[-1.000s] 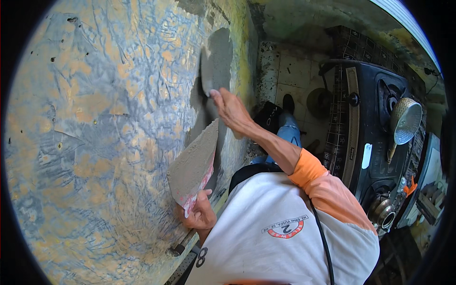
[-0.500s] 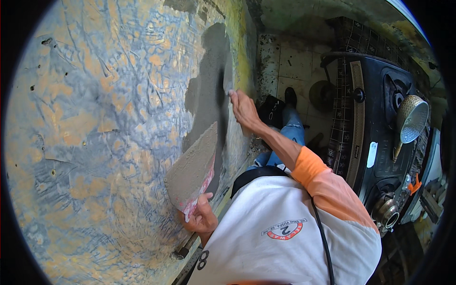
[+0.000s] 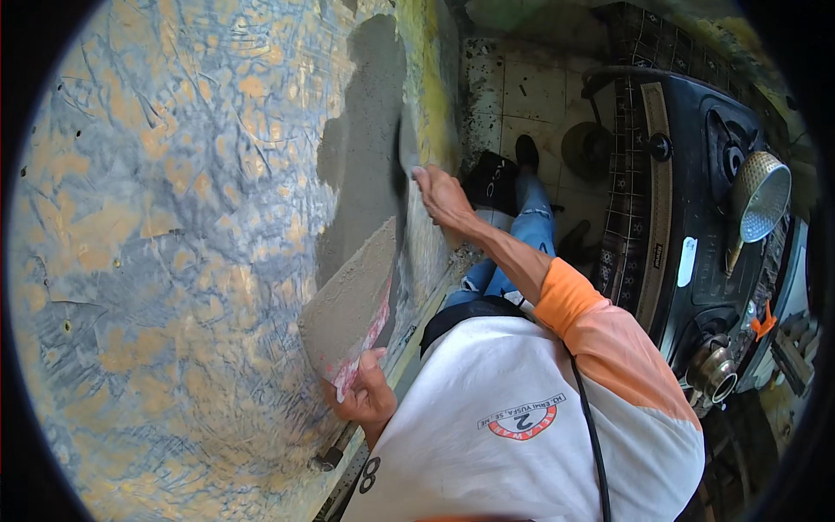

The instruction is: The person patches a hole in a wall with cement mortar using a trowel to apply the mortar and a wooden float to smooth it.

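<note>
My left hand point(image 3: 369, 396) is closed round the near edge of a mortar board point(image 3: 352, 296), a flat piece with a red-stained white edge. Grey mortar spreads over its top. In my right hand point(image 3: 444, 198) is a trowel point(image 3: 406, 152), its thin blade seen nearly edge-on against the wall. A dark shadow runs beside the blade. Smooth grey plaster point(image 3: 361, 139) covers a long upright patch there, and the board's far tip overlaps the lower part of that patch. My right fingers mostly hide the trowel's handle.
The blotchy blue-and-tan wall point(image 3: 183, 261) fills the left side. At right stands a black gas stove point(image 3: 696, 209) bearing a metal ladle-like strainer point(image 3: 764, 196) and a brass-coloured pot point(image 3: 713, 370). A dark round object point(image 3: 587, 150) sits on the tiled floor point(image 3: 526, 91).
The view has shifted slightly, so the wall patch sits further left and higher. My right hand and trowel stay at the plaster; my left hand keeps its hold on the board.
</note>
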{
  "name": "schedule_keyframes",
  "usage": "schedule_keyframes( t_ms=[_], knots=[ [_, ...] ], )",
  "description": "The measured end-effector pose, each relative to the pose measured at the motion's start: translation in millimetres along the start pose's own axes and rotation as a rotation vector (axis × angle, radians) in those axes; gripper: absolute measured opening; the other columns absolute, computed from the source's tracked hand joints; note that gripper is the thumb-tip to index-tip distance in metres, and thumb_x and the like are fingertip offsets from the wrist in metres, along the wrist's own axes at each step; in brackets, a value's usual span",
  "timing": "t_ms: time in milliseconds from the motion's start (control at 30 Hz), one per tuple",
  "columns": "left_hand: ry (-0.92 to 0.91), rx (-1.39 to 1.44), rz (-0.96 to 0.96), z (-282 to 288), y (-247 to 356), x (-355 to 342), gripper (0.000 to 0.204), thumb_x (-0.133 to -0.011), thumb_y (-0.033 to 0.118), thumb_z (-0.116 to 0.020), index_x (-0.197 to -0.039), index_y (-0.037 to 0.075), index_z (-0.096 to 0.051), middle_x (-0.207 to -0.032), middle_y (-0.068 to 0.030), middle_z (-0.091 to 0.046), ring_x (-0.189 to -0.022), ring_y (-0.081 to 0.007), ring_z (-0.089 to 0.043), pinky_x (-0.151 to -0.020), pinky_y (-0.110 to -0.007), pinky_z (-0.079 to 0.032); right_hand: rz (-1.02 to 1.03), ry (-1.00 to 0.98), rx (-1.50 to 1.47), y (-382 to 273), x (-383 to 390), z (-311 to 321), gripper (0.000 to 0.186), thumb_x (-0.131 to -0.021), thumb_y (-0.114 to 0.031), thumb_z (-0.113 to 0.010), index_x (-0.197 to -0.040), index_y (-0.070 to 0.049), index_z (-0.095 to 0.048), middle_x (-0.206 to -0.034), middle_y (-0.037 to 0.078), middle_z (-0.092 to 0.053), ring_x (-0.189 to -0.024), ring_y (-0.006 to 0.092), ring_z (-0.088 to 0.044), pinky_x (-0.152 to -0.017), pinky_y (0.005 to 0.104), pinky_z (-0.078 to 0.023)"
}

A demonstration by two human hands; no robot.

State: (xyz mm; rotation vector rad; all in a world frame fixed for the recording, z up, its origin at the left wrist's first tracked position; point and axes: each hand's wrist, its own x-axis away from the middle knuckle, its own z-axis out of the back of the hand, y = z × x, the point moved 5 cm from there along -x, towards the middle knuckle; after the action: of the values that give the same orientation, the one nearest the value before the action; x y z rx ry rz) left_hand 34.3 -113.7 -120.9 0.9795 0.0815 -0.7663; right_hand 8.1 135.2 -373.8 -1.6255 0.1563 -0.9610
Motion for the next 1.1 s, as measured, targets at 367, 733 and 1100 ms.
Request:
schedule_keyframes(
  t_ms=[367,733,1100],
  knots=[
    [0.081,0.052,-0.082,10.1,4.4,-1.8,0.014,-0.095,-0.006,-0.059,-0.102,-0.018,-0.063,-0.104,-0.0296,-0.071,-0.067,-0.0241,-0.071,-0.057,-0.034,-0.062,-0.045,-0.06,-0.034,-11.2,26.1,0.5,0.05,-0.114,-0.04,-0.041,-0.101,0.005,-0.059,-0.08,0.033,-0.067,-0.075,0.0534,-0.068,-0.074,0.0584,-0.053],
    [0.176,0.019,0.001,13.4,0.4,2.7,0.023,-0.1,0.002,-0.061,-0.084,-0.014,-0.065,-0.087,-0.0261,-0.072,-0.06,-0.0195,-0.065,-0.059,-0.033,-0.057,0.054,-0.074,0.057,17.5,50.4,-15.2,0.052,-0.114,-0.04,-0.04,-0.102,0.007,-0.059,-0.082,0.036,-0.066,-0.079,0.0532,-0.069,-0.077,0.0599,-0.052],
    [0.105,0.04,-0.084,17.7,-2.8,10.8,0.019,-0.1,-0.001,-0.058,-0.096,-0.018,-0.063,-0.099,-0.0296,-0.072,-0.06,-0.0213,-0.066,-0.055,-0.033,-0.061,-0.075,-0.166,-0.097,20.6,72.8,-29.5,0.051,-0.115,-0.043,-0.038,-0.104,0.004,-0.054,-0.074,0.018,-0.062,-0.057,0.0294,-0.066,-0.051,0.0449,-0.056]
  ],
)
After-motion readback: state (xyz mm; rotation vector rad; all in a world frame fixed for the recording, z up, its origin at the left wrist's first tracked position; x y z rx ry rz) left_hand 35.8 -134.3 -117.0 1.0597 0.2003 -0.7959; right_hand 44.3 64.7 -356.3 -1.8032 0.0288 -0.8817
